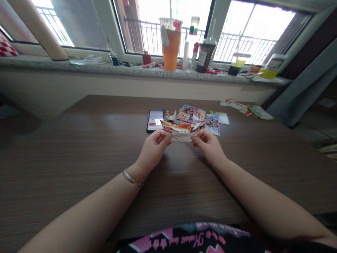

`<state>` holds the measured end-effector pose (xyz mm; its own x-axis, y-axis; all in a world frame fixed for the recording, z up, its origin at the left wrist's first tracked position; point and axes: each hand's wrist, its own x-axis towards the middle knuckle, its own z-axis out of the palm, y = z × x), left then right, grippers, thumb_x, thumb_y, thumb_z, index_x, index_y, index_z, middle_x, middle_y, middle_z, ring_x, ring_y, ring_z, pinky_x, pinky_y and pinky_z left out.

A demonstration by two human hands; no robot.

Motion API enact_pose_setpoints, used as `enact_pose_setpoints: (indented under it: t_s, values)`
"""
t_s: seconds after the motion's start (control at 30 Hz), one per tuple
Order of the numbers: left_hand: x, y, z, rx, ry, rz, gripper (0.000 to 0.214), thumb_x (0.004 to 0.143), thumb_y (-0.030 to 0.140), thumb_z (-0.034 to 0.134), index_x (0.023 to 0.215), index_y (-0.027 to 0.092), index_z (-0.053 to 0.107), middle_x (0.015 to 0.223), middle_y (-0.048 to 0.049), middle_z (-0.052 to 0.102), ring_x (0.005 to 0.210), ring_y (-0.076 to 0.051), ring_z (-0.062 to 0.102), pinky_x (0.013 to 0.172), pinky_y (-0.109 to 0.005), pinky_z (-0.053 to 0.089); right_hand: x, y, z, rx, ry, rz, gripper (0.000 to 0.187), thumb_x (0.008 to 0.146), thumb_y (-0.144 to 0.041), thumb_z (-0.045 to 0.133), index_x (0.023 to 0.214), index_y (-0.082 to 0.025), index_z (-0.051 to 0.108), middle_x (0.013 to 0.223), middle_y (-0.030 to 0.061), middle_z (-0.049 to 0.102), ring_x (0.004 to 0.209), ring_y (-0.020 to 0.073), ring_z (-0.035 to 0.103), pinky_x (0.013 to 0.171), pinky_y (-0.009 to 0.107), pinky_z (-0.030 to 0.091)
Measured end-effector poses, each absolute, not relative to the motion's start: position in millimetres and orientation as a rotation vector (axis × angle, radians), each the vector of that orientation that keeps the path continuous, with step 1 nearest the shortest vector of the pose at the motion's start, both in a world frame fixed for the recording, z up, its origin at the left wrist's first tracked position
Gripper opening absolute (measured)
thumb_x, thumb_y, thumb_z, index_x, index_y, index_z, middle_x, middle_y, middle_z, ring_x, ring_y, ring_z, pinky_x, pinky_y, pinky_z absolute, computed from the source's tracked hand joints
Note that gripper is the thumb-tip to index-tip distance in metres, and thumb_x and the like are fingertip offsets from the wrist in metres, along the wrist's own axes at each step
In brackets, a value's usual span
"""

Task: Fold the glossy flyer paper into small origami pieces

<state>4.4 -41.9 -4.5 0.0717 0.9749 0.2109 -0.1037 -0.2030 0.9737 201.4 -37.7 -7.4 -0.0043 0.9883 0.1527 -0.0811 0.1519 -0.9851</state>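
A folded piece of printed paper (181,131), white with red and yellow print, is held up just above the brown table (79,151). My left hand (154,149) pinches its left end with fingers curled. My right hand (207,144) pinches its right end the same way. A silver bangle (129,176) sits on my left wrist. Behind the paper lie several colourful printed leaflets (196,117) and a phone (155,120) with its screen lit.
More leaflets (237,106) lie at the table's far right. The stone windowsill (105,67) holds an orange cup (170,45), a dark drink cup (205,54), bottles and small items. A cardboard tube (39,30) leans at the left.
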Motion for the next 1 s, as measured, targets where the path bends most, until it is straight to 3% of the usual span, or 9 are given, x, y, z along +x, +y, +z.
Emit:
enact_pose_setpoints:
  t_s: [0.3,0.47,0.7,0.9,1.0]
  values:
    - [5,-44,-1,1.35,1.011,1.265,0.038,0.07,0.051,0.074,0.072,0.018,0.055,0.071,0.0011,0.062,0.066,-0.012,0.057,0.068,-0.026,0.049,198,-39,-12,-1.034,-1.011,1.25,0.043,0.056,-0.05,0.082,0.076,-0.022,0.058,0.067,-0.0042,0.064,0.06,0.0115,0.063,0.055,0.023,0.053]
    - [5,-45,-2,1.397,1.012,1.254,0.036,0.073,0.05,0.072,0.087,0.017,0.066,0.082,-0.0028,0.068,0.07,-0.014,0.059,0.069,-0.027,0.05,196,-39,-10,-1.025,-0.978,1.305,0.04,0.051,-0.046,0.086,0.071,-0.021,0.061,0.066,-0.0037,0.065,0.056,0.0102,0.061,0.055,0.023,0.053]
    - [7,-44,-8,1.205,0.919,1.231,0.038,0.075,0.047,0.071,0.098,0.018,0.068,0.088,-0.0034,0.068,0.072,-0.012,0.058,0.071,-0.026,0.049,194,-44,-1,-0.948,-0.922,1.401,0.037,0.051,-0.045,0.087,0.067,-0.02,0.063,0.069,-0.0031,0.068,0.06,0.0094,0.062,0.055,0.02,0.052]
    - [5,-45,-3,1.34,1.024,1.344,0.03,0.075,0.041,0.071,0.066,0.017,0.057,0.071,0.0005,0.063,0.069,-0.012,0.056,0.069,-0.024,0.045,198,-39,-8,-1.034,-0.981,1.242,0.037,0.051,-0.045,0.086,0.066,-0.02,0.063,0.06,-0.0038,0.063,0.058,0.0106,0.061,0.054,0.022,0.049]
    - [3,-44,-4,1.452,1.068,1.33,0.029,0.078,0.04,0.068,0.065,0.017,0.055,0.068,0.0012,0.061,0.067,-0.012,0.055,0.066,-0.024,0.043,199,-37,-13,-1.063,-1.07,1.175,0.035,0.056,-0.047,0.082,0.069,-0.021,0.064,0.062,-0.0019,0.064,0.06,0.0129,0.061,0.055,0.026,0.05]
